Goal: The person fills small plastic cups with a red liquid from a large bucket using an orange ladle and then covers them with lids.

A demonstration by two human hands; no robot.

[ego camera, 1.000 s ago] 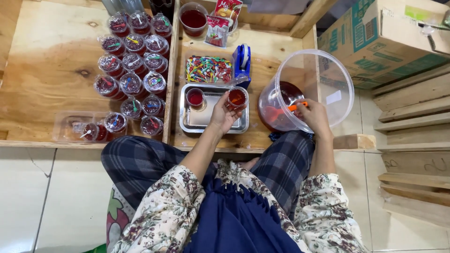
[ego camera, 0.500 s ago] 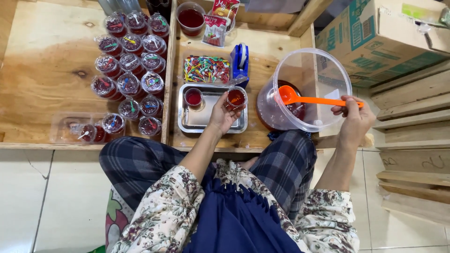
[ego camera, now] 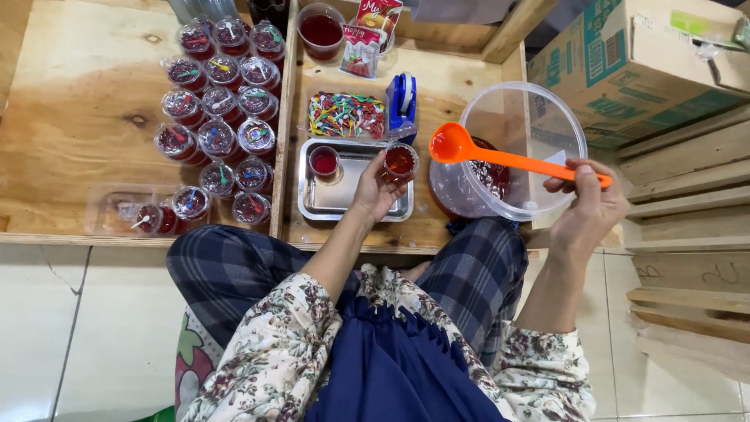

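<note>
A low wooden platform (ego camera: 78,117) lies before my crossed legs, with sealed cups of red jelly (ego camera: 219,101) clustered at left. My left hand (ego camera: 375,191) grips a small filled cup (ego camera: 400,160) over the metal tray (ego camera: 328,205). My right hand (ego camera: 590,203) pinches an orange ladle (ego camera: 469,150) above the clear plastic tub (ego camera: 539,133).

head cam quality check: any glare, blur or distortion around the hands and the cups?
Head view: even, soft light with faint shadows; sharp on the left hand holding a small cup and the right hand holding the orange ladle; mild glare on the clear tub wall and sealed cups; wide-angle bending at the wooden edges.
</note>
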